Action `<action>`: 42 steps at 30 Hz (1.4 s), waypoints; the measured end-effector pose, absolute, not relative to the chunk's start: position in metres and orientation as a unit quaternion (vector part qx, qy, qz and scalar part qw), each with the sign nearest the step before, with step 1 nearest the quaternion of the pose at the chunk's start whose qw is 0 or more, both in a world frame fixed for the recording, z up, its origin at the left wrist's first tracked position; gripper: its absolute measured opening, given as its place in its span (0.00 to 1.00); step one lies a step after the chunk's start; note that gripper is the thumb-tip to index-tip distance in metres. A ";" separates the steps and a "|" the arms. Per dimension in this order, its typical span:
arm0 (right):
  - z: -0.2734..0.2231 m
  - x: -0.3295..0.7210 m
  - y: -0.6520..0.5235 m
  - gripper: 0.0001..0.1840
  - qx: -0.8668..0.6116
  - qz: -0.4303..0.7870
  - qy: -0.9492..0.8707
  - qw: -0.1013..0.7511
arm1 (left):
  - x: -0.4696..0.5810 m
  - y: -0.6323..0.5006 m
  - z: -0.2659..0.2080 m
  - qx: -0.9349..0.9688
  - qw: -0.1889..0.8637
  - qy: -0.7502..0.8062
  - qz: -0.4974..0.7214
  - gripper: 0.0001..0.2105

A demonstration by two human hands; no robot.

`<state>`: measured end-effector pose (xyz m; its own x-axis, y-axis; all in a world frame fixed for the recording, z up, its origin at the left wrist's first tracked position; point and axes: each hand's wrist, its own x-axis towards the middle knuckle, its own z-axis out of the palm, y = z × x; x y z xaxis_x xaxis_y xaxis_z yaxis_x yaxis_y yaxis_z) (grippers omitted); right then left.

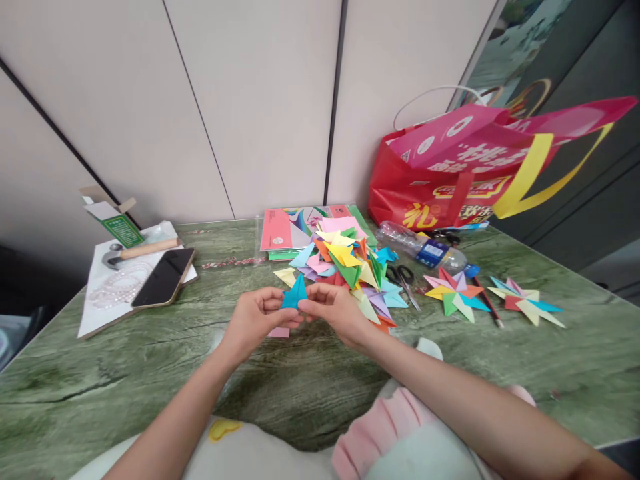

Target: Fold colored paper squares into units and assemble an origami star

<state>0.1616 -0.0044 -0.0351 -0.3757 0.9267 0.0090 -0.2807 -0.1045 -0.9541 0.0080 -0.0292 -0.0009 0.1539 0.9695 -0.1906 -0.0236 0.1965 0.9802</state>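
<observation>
Between my two hands, above the table, is a blue folded paper piece [295, 294] with a pointed top. My left hand [263, 312] pinches its left side between thumb and fingers. On the other side, my right hand [334, 308] grips the lower right edge, thumb in front. Just behind my right hand lies a heap of folded paper pieces [345, 255] in many colours. A small pink paper [279, 332] rests on the table under my left hand.
Scissors [404, 279], a plastic bottle [433, 252], two paper stars [456, 293] and a pencil [493, 307] lie right. A red bag [440, 173] stands behind them. Paper packs [287, 230] lie behind the heap. At left are a phone [164, 279], hammer [145, 249], beads [117, 285] and box [117, 223].
</observation>
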 end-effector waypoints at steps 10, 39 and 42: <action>-0.035 0.162 -0.005 0.10 -0.324 0.616 -0.564 0.444 | 0.008 -0.030 -0.002 0.516 0.569 0.518 0.376 0.12; -0.036 0.159 -0.008 0.16 -0.385 0.522 -0.606 0.461 | 0.029 -0.041 -0.015 0.554 0.571 0.505 0.336 0.10; -0.035 0.160 -0.008 0.18 -0.403 0.541 -0.573 0.466 | 0.028 -0.041 -0.011 0.524 0.636 0.452 0.341 0.11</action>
